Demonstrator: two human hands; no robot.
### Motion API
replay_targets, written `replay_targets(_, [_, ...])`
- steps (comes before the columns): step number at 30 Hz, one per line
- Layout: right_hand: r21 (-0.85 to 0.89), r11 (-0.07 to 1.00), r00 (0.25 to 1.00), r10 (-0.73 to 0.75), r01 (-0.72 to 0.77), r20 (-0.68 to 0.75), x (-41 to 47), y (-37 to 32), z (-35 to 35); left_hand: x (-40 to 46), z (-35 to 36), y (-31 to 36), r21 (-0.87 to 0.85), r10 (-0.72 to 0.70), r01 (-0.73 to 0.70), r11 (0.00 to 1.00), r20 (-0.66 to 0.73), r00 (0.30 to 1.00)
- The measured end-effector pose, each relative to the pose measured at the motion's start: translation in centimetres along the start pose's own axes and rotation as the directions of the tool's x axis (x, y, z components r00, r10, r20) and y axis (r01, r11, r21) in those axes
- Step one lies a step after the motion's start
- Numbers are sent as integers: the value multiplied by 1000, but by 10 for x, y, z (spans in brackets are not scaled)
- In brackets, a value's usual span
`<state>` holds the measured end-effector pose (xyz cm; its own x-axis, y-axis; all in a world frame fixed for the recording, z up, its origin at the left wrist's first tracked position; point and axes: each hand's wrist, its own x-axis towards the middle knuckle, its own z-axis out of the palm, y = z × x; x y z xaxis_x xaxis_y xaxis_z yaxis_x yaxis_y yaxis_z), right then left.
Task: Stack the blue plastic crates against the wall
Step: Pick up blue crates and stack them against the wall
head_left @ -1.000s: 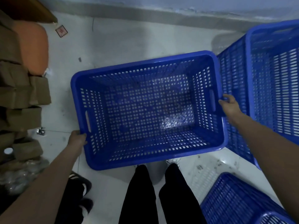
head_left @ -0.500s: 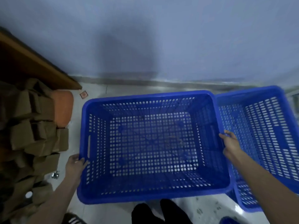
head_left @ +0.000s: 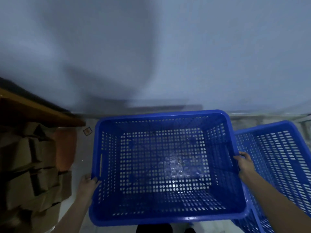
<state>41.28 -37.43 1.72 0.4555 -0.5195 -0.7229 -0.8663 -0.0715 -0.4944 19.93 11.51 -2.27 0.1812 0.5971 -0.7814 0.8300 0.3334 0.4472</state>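
Head view: both hands, left hand [head_left: 88, 182] and right hand [head_left: 245, 163], grip the crate [head_left: 161, 214] closed on its side rims; it has come nearer the wall [head_left: 151, 47], so setting down seems next.

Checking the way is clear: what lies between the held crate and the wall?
In the head view, only a bare strip of floor and the baseboard lie between the crate and the wall; nothing blocks it.
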Motion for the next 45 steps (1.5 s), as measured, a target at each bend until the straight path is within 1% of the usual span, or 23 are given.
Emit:
replay_targets(3, [-28, 999, 999, 29, -30, -38, 22, -8, 27, 31, 10, 18, 125, 7, -10, 992, 24, 1000])
replay_targets(6, [4, 997, 997, 75, -75, -31, 48, -9, 51, 60, 22, 32, 208, 44, -46, 977, 15, 999])
replay_targets(9, [17, 993, 993, 116, -116, -5, 78, -6, 71, 86, 34, 42, 206, 37, -41, 978, 23, 999])
replay_targets(10, [6, 992, 992, 127, -127, 1, 83, -7, 77, 94, 38, 42, 201, 47, -49, 978, 17, 999])
replay_targets(12, [19, 991, 991, 130, -131, 14, 101, -3, 88, 107, 49, 44, 167, 22, -23, 986, 6, 1000])
replay_targets(14, [7, 989, 989, 147, -147, 22, 117, -1, 96, 109, 61, 54, 93, 9, -9, 996, 0, 1000])
replay_targets(15, [28, 990, 990, 140, -141, 28, 133, 3, 100, 111, 69, 58, 47, 1, -1, 999, -2, 1000])
replay_targets(18, [35, 985, 983, 165, -168, 77, 153, -2, 116, 123, 86, 65, -45, -12, 14, 999, 29, 1000])
replay_targets(22, [60, 985, 986, 158, -161, 53, 165, -7, 130, 146, 101, 64, -79, -29, 30, 996, 14, 999])
replay_targets(23, [62, 987, 987, 148, -151, 56, 169, -3, 132, 152, 103, 66, -83, -39, 43, 996, 44, 998])
replay_targets(26, [89, 983, 985, 153, -160, 81, 182, 12, 132, 167, 104, 66, -10, -49, 51, 999, 145, 988])
replay_targets(28, [39, 987, 984, 150, -154, 92, 191, 24, 132, 167, 100, 65, 62, -65, 55, 997, 176, 982])
replay_targets(31, [-76, 993, 990, 100, -93, 102, 223, 45, 128, 157, 100, 68, 152, -104, 73, 986, 210, 972])
replay_targets(33, [-143, 988, 989, 80, -62, 126, 214, 41, 127, 141, 107, 81, 199, -114, 68, 978, 228, 967])
replay_targets(37, [-219, 976, 988, 23, 10, 151, 144, 6, 119, 104, 125, 114, 306, -127, 53, 951, 229, 965])
replay_targets(39, [-212, 976, 987, -16, 51, 162, 118, -1, 104, 80, 134, 136, 356, -148, 54, 933, 244, 958])
replay_targets(41, [-183, 978, 985, -70, 99, 160, 92, -7, 82, 49, 149, 158, 432, -138, -5, 902, 298, 945])
replay_targets(44, [-132, 985, 980, -89, 113, 175, 62, -17, 44, -4, 177, 186, 438, -77, -122, 890, 411, 908])
replay_targets(45, [-128, 986, 982, -86, 109, 168, 53, -21, 29, -22, 188, 192, 453, -80, -145, 880, 442, 894])
